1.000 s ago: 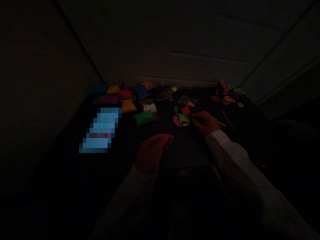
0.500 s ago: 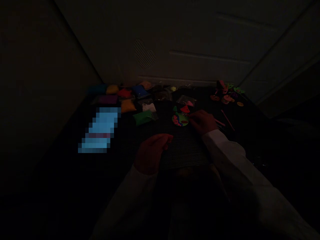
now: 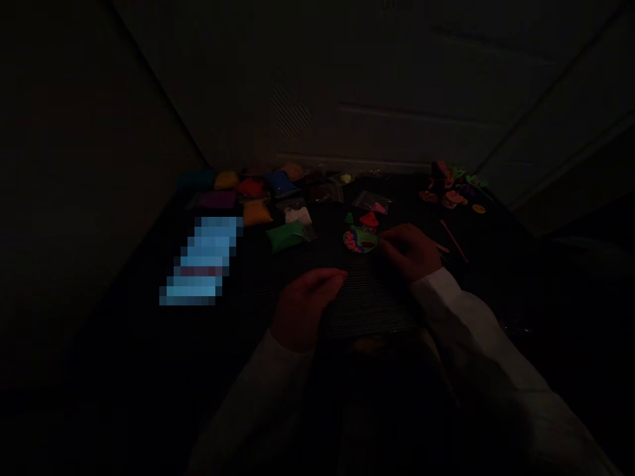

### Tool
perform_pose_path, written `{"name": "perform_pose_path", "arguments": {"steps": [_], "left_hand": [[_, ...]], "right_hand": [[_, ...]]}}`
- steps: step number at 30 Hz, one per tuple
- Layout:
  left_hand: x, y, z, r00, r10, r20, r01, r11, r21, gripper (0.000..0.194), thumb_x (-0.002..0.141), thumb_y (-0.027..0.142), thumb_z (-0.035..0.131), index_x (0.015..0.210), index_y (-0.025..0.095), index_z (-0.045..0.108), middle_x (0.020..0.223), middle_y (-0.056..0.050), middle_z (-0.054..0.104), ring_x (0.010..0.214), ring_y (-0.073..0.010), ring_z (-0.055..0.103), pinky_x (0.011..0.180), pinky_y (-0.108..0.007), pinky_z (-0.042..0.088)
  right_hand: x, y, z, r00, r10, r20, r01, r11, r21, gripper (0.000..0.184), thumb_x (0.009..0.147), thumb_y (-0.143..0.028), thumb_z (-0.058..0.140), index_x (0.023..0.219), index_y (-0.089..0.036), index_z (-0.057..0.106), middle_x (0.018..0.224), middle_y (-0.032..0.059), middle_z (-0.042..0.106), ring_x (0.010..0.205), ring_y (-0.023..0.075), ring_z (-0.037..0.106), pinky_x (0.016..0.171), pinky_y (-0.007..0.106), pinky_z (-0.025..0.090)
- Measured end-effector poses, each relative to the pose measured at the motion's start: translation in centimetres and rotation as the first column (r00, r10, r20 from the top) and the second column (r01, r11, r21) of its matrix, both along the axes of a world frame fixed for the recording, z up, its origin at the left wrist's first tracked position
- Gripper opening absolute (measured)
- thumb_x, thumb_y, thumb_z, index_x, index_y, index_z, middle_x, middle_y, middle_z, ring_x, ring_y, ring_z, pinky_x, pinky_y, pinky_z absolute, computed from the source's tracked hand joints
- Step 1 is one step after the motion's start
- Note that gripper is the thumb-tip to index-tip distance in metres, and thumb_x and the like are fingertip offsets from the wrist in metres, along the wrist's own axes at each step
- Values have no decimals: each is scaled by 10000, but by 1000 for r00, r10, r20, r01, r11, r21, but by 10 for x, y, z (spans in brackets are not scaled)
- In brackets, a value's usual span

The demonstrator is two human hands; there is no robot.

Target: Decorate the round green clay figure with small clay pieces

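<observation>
In dim light, two pale sleeves (image 3: 476, 337) reach forward over a dark, finely lined bench (image 3: 372, 297). The left hand (image 3: 301, 307) is nearest, curled above the bench with its thumb and fingertips drawn close together; whether anything sits between them cannot be told. To its left lies a glowing blue screen (image 3: 203, 258), blurred into blocks. Farther in, the right hand (image 3: 409, 252) is bent, its fingertips at the right edge of a round green clay scene (image 3: 360, 243); the darkness hides whether they clamp it or only touch. The scene lies on the bench, ahead of the left hand, with pink lumps on its left part, a red cone (image 3: 368, 219) at its back and a green cone (image 3: 349, 217) beside that. A thin pink stick (image 3: 454, 240) lies right of the right hand. Beyond the screen are packets of green (image 3: 285, 237), white, orange (image 3: 257, 213), purple, red and blue (image 3: 281, 184) material. Colourful clay figures (image 3: 450, 188) cluster at the far right, and a striped heart (image 3: 292, 116) marks the pale wall (image 3: 397, 73) behind.
</observation>
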State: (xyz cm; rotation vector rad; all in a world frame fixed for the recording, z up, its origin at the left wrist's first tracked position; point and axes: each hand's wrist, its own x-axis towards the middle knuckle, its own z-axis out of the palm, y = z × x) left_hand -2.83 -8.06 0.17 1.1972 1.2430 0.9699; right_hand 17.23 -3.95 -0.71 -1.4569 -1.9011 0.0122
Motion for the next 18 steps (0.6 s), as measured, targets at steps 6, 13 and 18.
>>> {"name": "perform_pose_path", "arguments": {"steps": [6,13,18], "left_hand": [[2,-19,15,957,101,-270,20,911,411,149,689,275,562,821,223,606,902,8,578,837,-103,542,739,-210,431],[0,-32,35,962,88,-257,29,907,420,109,703,248,552,800,233,599,874,22,574,811,-84,543,714,-182,434],[-2,-29,36,985,-38,-166,81,961,265,105,700,279,554,783,244,608,845,39,595,738,-70,546,624,-155,430]], "right_hand": [[-30,-52,33,971,103,-216,-105,994,0,114,712,-232,558,810,-178,580,818,15,581,792,117,536,733,268,428],[-48,-78,55,972,163,-168,-163,987,18,116,713,-197,558,826,-182,583,816,17,589,810,124,532,735,288,422],[-50,-81,56,973,178,-147,-172,984,55,117,713,-200,557,825,-180,583,797,22,591,796,128,534,720,293,433]]}}
